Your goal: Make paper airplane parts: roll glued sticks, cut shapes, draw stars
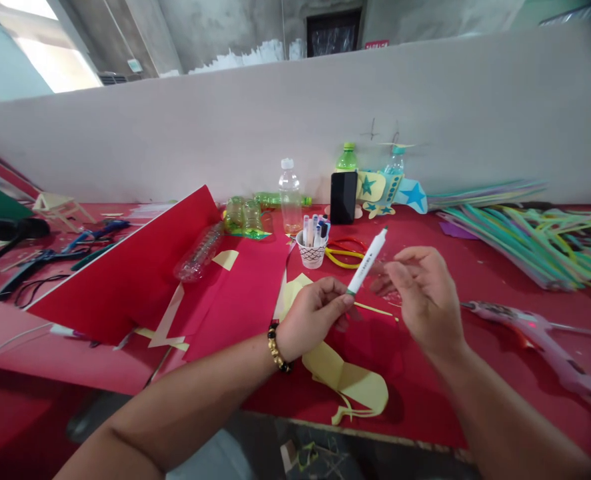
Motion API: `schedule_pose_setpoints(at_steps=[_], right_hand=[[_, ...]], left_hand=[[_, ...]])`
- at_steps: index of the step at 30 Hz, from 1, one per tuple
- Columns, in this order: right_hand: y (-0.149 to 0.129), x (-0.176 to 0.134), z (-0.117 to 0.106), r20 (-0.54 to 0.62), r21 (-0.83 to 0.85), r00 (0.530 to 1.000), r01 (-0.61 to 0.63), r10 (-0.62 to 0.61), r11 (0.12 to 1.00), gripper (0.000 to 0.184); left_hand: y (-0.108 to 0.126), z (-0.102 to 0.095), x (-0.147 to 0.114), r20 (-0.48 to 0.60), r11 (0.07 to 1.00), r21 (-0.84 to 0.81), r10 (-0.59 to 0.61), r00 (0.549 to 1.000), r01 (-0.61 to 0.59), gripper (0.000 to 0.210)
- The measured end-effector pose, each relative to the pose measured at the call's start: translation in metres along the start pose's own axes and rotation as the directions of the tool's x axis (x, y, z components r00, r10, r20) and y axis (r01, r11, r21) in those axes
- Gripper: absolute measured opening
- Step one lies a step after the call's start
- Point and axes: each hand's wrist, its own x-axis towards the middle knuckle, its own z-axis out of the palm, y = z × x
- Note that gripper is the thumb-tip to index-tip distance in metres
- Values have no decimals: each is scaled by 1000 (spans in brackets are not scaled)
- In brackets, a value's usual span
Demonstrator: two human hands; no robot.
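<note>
My left hand [318, 310] is closed around the lower end of a white marker [368, 261], which slants up to the right and has green at both ends. To its right, my right hand [425, 300] is raised, fingers loosely curled and apart, with nothing visible in it; its fingertips are partly blurred. Beneath the hands lie pale yellow paper cutouts [363, 385] on the red table [420, 413]. Behind the marker stands a small patterned cup [311, 255] holding several markers, beside red and yellow scissors [344, 257].
A pink glue gun [535, 333] lies at right, below a heap of coloured strips [520, 247]. Clear bottle [290, 197], black phone [344, 198] and decorated bottle craft [393, 187] stand along the grey partition [200, 133]. A red board [125, 267] leans at left.
</note>
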Motion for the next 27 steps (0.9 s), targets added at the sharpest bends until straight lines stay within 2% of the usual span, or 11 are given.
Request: schedule_pose_setpoints(at_steps=[1, 3, 5, 6, 9, 12, 14, 16, 20, 23, 27], right_hand=[[0, -1, -2, 15, -100, 996, 90, -89, 991, 26], [0, -2, -4, 163, -311, 957, 280, -239, 908, 37], [0, -1, -5, 333, -447, 903, 406, -273, 797, 36], [0, 0, -6, 359, -485, 898, 412, -253, 772, 32], [-1, 7, -9, 187, -522, 971, 229, -152, 821, 12], [-5, 6, -16, 13, -343, 1000, 29, -26, 939, 11], [-6, -6, -23, 34, -206, 997, -60, 68, 977, 14], [-6, -29, -31, 93, -199, 982, -145, 166, 969, 16], [1, -81, -44, 171, -414, 942, -197, 288, 889, 15], [6, -100, -47, 129, -324, 958, -204, 257, 924, 21], [7, -95, -40, 37, -199, 969, -233, 245, 952, 25]], left_hand=[[0, 0, -1, 1, 1000, -4, 2, 1000, -2, 31], [0, -1, -3, 21, 1000, -4, 5, 1000, -5, 31], [2, -1, -7, 62, 1000, 23, 10, 998, -11, 32], [4, -1, -8, 90, 998, 61, 18, 996, -24, 33], [13, -4, -14, 229, 928, 340, 74, 971, -151, 39], [20, -6, -20, 496, 659, 630, 66, 866, -411, 42], [21, -5, -25, 614, 486, 684, 19, 789, -544, 55], [19, -4, -30, 650, 361, 715, -27, 760, -599, 60], [9, 0, -40, 642, 243, 755, -87, 762, -609, 47], [0, 3, -50, 604, 219, 785, -63, 794, -580, 43], [-13, 10, -65, 526, 201, 834, -12, 850, -514, 50]])
